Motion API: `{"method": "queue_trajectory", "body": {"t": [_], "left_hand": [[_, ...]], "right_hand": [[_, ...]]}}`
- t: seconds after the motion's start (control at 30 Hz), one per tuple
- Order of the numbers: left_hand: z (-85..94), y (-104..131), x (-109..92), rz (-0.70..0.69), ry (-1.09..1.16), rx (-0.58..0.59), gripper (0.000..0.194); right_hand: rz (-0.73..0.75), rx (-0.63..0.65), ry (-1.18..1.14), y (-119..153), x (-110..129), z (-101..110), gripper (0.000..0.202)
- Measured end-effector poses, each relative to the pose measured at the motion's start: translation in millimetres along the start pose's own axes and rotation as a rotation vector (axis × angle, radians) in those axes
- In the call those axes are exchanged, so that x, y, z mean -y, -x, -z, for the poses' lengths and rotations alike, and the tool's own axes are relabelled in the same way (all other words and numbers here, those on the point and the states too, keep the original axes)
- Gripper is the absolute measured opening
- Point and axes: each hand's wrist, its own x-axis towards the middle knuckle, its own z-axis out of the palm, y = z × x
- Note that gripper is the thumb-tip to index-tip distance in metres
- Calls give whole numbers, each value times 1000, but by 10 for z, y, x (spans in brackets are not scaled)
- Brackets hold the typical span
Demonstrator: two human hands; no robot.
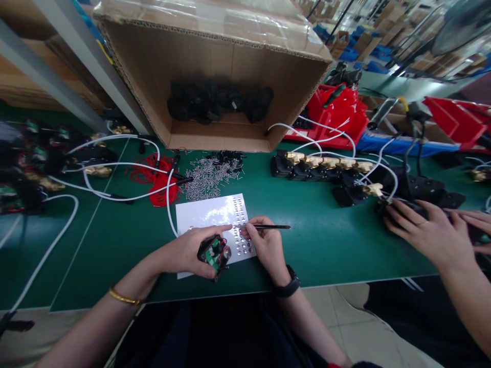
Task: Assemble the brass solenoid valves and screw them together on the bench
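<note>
My left hand is wrapped round a black housing with a green circuit board showing, its index finger stretched out over a white sheet. On the sheet's right part sit rows of small round silvery pieces. My right hand pinches a thin dark tool, whose left end lies over those pieces near my left fingertip. A white cable runs down to the sheet's left side, beside my left hand.
A large open cardboard box holds black parts. Small metal pins and red wires lie before it. Black units with brass fittings stand right; more circuit units lie left. Another person's hands work at far right.
</note>
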Motion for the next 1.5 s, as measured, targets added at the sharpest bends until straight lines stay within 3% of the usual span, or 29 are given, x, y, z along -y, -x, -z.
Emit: {"method": "queue_trajectory", "body": {"t": [0.07, 0.23, 0.33, 0.47, 0.6, 0.93, 1.5], "left_hand": [[-50, 43, 22, -28, 91, -114, 80], [-283, 107, 97, -56, 38, -693, 79], [-389, 54, 169, -48, 119, -823, 79], [-446, -37, 202, -47, 79, -875, 75], [-470, -78, 149, -4, 25, -899, 72], [-485, -97, 85, 75, 16, -913, 72], [-512, -128, 99, 61, 56, -929, 74]], "right_hand": [[7, -20, -30, 17, -22, -6, 22], [-72, -71, -352, 52, 66, 13, 27], [-162, -10, -625, 61, 263, -29, 29], [-164, 156, -720, 94, 506, -185, 26], [-129, 104, -643, 124, 540, -277, 26], [-123, 57, -598, 127, 510, -269, 24], [-76, 4, -561, 178, 476, -336, 22]]}}
